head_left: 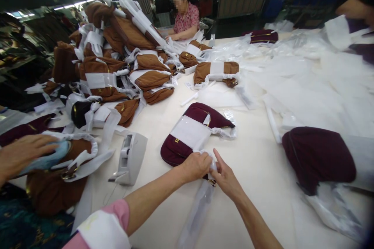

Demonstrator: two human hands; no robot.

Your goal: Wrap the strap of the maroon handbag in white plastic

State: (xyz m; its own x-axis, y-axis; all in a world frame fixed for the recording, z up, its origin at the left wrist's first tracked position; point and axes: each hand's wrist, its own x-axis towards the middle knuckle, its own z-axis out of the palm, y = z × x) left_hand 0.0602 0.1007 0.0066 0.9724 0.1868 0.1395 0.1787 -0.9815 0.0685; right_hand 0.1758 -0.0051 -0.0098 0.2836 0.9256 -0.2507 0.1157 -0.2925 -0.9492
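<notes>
A maroon bag (179, 150) lies in the middle of the table, a white paper band (190, 131) around its body. My left hand (196, 166) is closed in a fist at its near edge, gripping the white-wrapped strap (213, 164). Against the other side of that strap is my right hand (224, 175), thumb bent in on the wrapping and index finger stretched out. A metal clasp (210, 181) shows just below the hands. From there a clear plastic strip (196, 214) runs toward me. White wrapping (223, 132) also covers a strap at the bag's far right.
A grey tape dispenser (133, 158) stands left of the bag. Brown bags (154, 79) are piled at the back left. Another maroon bag (318, 157) and white sheets (309, 81) lie to the right. A co-worker's hand (32, 151) holds blue cloth at left; another person (187, 17) sits opposite.
</notes>
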